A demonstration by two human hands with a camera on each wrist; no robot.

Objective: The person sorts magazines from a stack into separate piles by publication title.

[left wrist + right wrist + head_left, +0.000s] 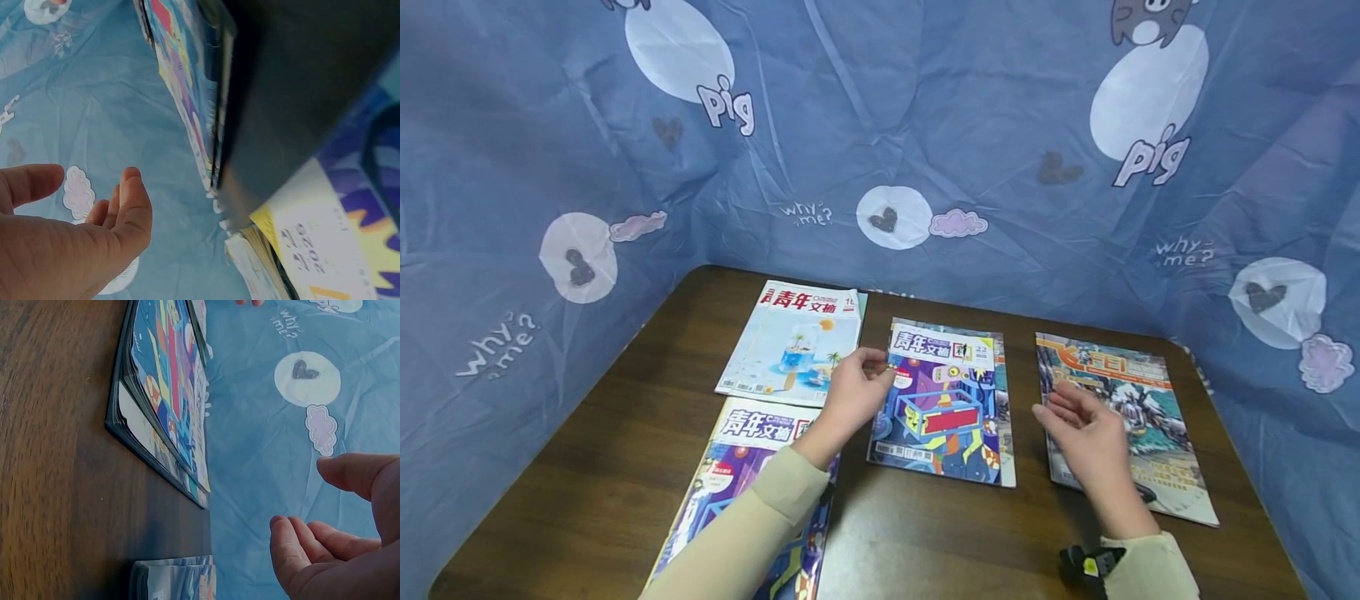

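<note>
My left hand (853, 392) hovers near the left edge of the middle magazine (943, 408), fingers loosely bent and holding nothing. That purple magazine with a white title band lies on top of another magazine, whose edge shows at its right. My right hand (1093, 437) is over the left part of the FEI magazine (1157, 417), its thumb apart from the relaxed fingers and nothing between them. The right wrist view shows the same gap between thumb and fingertips (284, 534). In the left wrist view, the left thumb (37, 184) likewise stands away from the fingers.
At the back left lie overlapping white magazines with a blue beach cover (790, 350). A second purple magazine (730, 467) lies in front of them, partly under my left forearm. A blue patterned cloth (880, 125) hangs behind the brown table (910, 533). A black device (1086, 562) sits by my right cuff.
</note>
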